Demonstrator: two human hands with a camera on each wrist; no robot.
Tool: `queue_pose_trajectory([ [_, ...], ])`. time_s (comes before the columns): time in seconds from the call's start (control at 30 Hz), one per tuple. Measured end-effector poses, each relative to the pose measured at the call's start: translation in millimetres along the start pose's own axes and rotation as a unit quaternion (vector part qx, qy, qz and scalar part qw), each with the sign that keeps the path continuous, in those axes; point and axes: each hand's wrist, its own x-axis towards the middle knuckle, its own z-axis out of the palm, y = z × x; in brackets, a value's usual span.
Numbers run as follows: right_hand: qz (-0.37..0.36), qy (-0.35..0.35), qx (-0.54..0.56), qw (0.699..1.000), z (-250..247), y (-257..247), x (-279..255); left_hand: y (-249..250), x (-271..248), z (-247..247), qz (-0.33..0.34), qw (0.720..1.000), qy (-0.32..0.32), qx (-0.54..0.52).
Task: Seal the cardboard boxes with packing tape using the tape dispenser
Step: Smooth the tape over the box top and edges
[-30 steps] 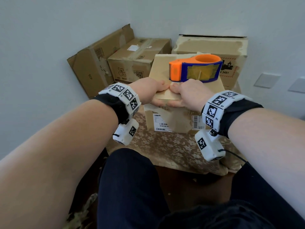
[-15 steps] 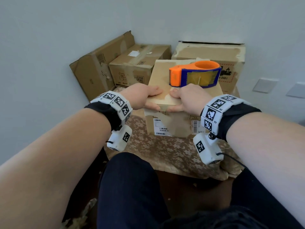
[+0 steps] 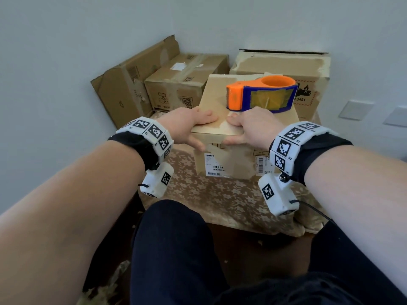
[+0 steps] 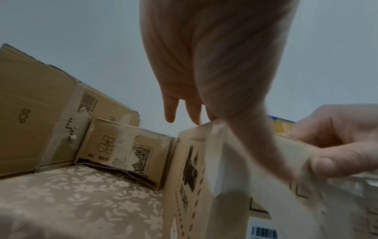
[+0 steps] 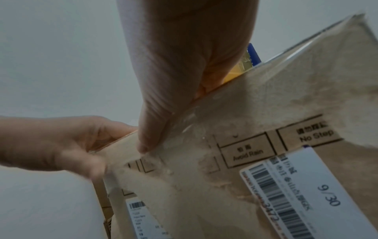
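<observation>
Found the left hand point(image 3: 187, 126) and right hand point(image 3: 253, 128) drawn a little apart along the near top edge of the cardboard box point(image 3: 215, 93), where a second before had met thumb to thumb at the middle. Saw neither hand closed round anything: fingers laid fairly flat on the lid, thumbs turned down onto the front face, pressing rather than gripping. Read this as rubbing down the end of the packing tape point(image 5: 190, 127), which showed in the right wrist view as a glossy strip folded over the edge under the right thumb. Judged the lid seam of this box done or nearly so; could not tell from these views whether the strip lay flat all the way across the top. Noted the tape dispenser point(image 3: 262, 94) lying on its side on the same lid, just beyond the right fingers, unheld and in the same spot as before. Counted other cartons close behind on the floral cloth point(image 3: 220, 194): a cherry-printed box point(image 3: 185, 84) touching the left rear, a leaning carton point(image 3: 125, 91) against the wall, a large box point(image 3: 282, 64) behind the dispenser with its top flap not quite shut. Reckoned the crowding at the back would hamper pulling out the next box.
</observation>
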Motion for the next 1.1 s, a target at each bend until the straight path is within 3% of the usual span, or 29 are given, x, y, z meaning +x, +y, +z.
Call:
queue_pose_trajectory([
  [0.1, -0.001, 0.001, 0.007, 1.0, 1, 0, 0, 1, -1, -2, -0.002, 1.0, -0.014, -0.024],
  [0.43, 0.005, 0.005, -0.004, 1.0, 6, 1, 6, -1, 15, -8, -0.006, 0.993, -0.097, 0.062],
  [0.53, 0.0, -0.001, -0.003, 1.0, 6, 0, 5, -5, 17, -4, -0.012, 0.996, -0.074, 0.058],
  [0.7, -0.01, -0.048, 0.037, 0.998, -6, 7, 0, -4, 12, -7, -0.081, 0.993, -0.025, 0.085],
  [0.77, 0.0, -0.032, 0.061, 0.998, -11, 14, -4, 2, 10, -10, -0.087, 0.99, -0.004, 0.115],
  [0.97, 0.055, 0.056, 0.092, 0.993, -10, 43, -30, 26, 20, -21, -0.042, 0.997, -0.02, 0.067],
  [1.1, 0.041, 0.052, 0.077, 0.995, -3, 47, -38, 49, 28, -10, 0.019, 0.998, 0.067, -0.006],
])
